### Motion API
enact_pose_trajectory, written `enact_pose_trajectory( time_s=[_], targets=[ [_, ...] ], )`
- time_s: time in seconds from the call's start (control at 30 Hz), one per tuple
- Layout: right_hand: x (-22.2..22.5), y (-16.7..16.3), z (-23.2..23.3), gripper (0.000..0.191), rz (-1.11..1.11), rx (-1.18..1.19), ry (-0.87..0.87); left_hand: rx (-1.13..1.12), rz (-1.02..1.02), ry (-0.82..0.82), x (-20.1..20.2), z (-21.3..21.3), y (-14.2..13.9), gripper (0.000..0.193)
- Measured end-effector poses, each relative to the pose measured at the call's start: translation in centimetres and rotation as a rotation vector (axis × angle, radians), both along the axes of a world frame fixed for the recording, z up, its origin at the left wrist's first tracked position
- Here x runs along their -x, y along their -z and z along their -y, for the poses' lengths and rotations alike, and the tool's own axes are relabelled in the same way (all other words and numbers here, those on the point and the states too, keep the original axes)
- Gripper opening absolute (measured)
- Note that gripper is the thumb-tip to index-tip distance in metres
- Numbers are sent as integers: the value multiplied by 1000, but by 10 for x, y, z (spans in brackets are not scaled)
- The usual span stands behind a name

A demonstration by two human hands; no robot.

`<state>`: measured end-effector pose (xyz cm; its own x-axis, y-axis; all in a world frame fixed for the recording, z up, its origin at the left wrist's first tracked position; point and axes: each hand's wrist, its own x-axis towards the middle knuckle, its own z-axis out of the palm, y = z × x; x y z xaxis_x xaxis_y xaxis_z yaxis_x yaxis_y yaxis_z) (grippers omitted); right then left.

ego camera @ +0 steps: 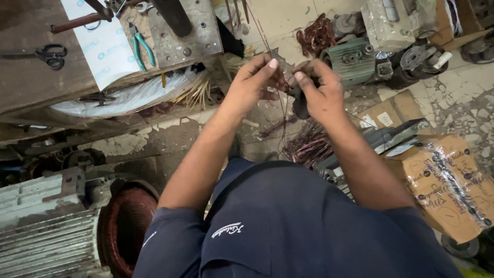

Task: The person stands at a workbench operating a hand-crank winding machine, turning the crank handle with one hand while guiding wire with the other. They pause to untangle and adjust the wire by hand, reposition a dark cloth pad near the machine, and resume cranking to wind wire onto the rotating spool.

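My left hand [256,78] and my right hand [320,88] are raised close together in front of me. The left hand pinches thin copper wire [282,110] between thumb and fingers; strands hang down from it. My right hand grips a small dark tool [300,103], its dark handle hanging below the fingers, and also touches the wire. Below the hands lies a bundle of reddish copper wire [309,146] on the floor.
A workbench [31,77] at the left holds scissors [49,54], green-handled pliers [140,47] and a metal plate [190,31]. An open electric motor stator [126,221] sits at lower left. Old motors [355,59] and cardboard boxes [442,180] stand at the right.
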<state>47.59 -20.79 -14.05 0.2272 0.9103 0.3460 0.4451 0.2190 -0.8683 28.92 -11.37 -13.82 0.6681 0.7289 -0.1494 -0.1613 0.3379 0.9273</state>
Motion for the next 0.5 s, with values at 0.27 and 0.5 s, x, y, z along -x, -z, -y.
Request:
enact_pose_trajectory(
  time_s=[0.27,0.5],
  targets=[
    [-3,22,-11,7,-210,50,-54,24,45,16,-2,1,-1,25],
    [-8,23,-15,14,-286,94,-113,29,43,39,-5,-1,0,26]
  ],
)
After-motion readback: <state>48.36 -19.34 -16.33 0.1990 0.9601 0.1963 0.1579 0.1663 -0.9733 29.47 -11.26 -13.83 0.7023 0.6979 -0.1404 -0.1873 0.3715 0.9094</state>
